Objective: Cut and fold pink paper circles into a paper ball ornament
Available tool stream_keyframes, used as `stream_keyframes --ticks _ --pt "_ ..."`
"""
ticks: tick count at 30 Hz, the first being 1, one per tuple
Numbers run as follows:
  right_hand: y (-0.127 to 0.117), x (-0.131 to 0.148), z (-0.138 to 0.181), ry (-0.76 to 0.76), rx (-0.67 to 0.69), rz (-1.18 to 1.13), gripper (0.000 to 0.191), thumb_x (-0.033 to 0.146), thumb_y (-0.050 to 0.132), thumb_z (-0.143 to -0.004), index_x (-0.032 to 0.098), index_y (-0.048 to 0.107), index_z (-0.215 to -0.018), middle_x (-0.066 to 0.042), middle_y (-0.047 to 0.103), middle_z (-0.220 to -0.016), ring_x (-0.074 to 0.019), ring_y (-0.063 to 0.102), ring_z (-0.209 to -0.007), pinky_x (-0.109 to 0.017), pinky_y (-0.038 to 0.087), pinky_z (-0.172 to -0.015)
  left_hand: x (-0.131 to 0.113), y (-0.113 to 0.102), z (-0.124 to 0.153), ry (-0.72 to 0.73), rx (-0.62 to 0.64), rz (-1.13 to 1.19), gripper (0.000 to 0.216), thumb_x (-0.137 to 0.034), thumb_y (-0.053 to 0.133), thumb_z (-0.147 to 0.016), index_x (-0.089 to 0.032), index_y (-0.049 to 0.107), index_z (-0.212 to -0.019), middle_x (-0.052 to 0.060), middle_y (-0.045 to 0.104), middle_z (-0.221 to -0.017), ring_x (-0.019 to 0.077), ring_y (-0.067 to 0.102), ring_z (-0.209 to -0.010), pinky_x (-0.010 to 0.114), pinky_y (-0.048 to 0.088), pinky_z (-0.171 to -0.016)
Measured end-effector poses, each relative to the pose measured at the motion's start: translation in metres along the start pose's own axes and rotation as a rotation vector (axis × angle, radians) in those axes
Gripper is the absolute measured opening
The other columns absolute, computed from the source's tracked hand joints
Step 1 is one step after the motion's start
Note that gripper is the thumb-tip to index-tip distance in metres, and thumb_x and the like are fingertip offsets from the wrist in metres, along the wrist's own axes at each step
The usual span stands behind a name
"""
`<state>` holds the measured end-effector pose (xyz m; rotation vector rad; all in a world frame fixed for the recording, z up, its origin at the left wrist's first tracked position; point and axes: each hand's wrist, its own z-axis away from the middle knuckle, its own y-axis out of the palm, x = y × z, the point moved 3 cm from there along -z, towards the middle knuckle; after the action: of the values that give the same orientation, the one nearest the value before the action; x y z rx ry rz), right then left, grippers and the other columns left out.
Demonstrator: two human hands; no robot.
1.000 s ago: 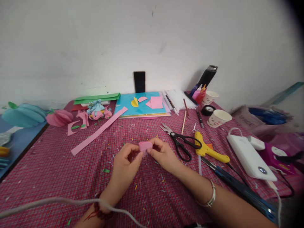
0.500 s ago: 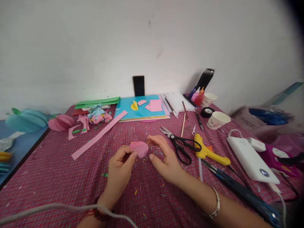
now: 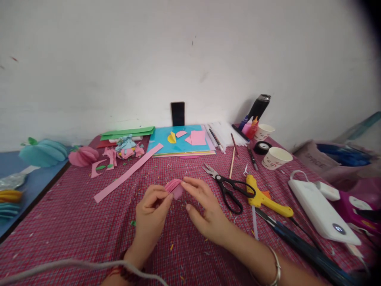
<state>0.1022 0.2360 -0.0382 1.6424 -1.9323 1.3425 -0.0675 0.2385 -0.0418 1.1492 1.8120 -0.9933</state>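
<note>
A small stack of folded pink paper pieces (image 3: 175, 186) is pinched at its left end between the thumb and fingers of my left hand (image 3: 154, 209). My right hand (image 3: 205, 206) is at the other end, its fingertips at the paper's right edge and its thumb held apart below. The layers of the stack show as thin lines along the top, and one piece hangs lower toward my right thumb. Just right of my right hand lie black-handled scissors (image 3: 228, 186), blades pointing away to the left. Left of my hands a long pink paper strip (image 3: 127, 173) lies on the checkered cloth.
A yellow glue gun (image 3: 264, 198), a blue-handled tool (image 3: 300, 238) and a white power bank (image 3: 321, 208) lie to the right. Paper cups (image 3: 276, 158) stand behind them. Paper pumpkins (image 3: 83, 156) and scraps sit at left. A pale cord (image 3: 74, 262) crosses the front.
The pink stack has tilted so its layered edges show more. My right fingertips have come in to its right edge, while my left hand keeps its pinch. The view has shifted slightly.
</note>
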Motion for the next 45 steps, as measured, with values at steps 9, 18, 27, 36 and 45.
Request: stream_keyframes --ticks 9,18,27,36,45 --pt "0.005 -0.004 0.002 -0.048 0.022 0.117 0.067 0.002 0.048 -0.082 0.035 0.041 -0.140 -0.007 0.038 -0.145 -0.0249 0.039 -0.131 -0.047 0.042 -0.100 -0.008 0.003 0.000 0.037 0.006 -0.060 0.015 -0.014 0.065 -0.076 -0.020 0.062 -0.062 -0.001 0.058 -0.074 0.0122 0.055 -0.069 0.023 0.041 -0.057" --pt "0.003 -0.001 0.000 -0.038 0.001 0.091 0.056 0.001 0.049 -0.081 0.029 0.050 -0.130 -0.008 0.041 -0.140 -0.0232 0.042 -0.128 -0.046 0.040 -0.104 -0.006 0.003 -0.002 0.040 -0.009 -0.096 0.015 -0.015 0.065 -0.075 -0.019 0.060 -0.062 0.000 0.058 -0.074 0.0120 0.056 -0.067 0.023 0.041 -0.057" --pt "-0.002 -0.006 -0.006 0.041 -0.045 0.052 0.035 0.002 0.053 -0.080 0.024 0.061 -0.105 -0.010 0.051 -0.130 -0.0226 0.049 -0.121 -0.046 0.042 -0.101 -0.010 0.006 0.000 0.170 0.083 -0.201 0.015 -0.014 0.063 -0.078 -0.020 0.060 -0.064 0.000 0.059 -0.073 0.0121 0.054 -0.065 0.025 0.040 -0.057" --pt "-0.004 -0.008 -0.006 0.012 -0.061 0.139 0.015 0.010 0.059 -0.084 0.022 0.066 -0.088 -0.010 0.054 -0.128 -0.0239 0.051 -0.120 -0.046 0.044 -0.097 -0.005 0.006 0.001 0.003 0.068 -0.099 0.013 -0.016 0.064 -0.076 -0.020 0.060 -0.064 0.000 0.059 -0.077 0.0135 0.056 -0.072 0.026 0.042 -0.063" --pt "-0.002 0.005 -0.004 -0.066 -0.051 0.291 0.015 0.018 0.056 -0.089 0.024 0.069 -0.087 -0.008 0.059 -0.123 -0.0248 0.054 -0.112 -0.046 0.043 -0.092 0.006 0.012 0.007 -0.199 0.082 0.118 0.012 -0.017 0.063 -0.076 -0.019 0.061 -0.064 0.000 0.058 -0.077 0.0137 0.055 -0.076 0.027 0.042 -0.073"
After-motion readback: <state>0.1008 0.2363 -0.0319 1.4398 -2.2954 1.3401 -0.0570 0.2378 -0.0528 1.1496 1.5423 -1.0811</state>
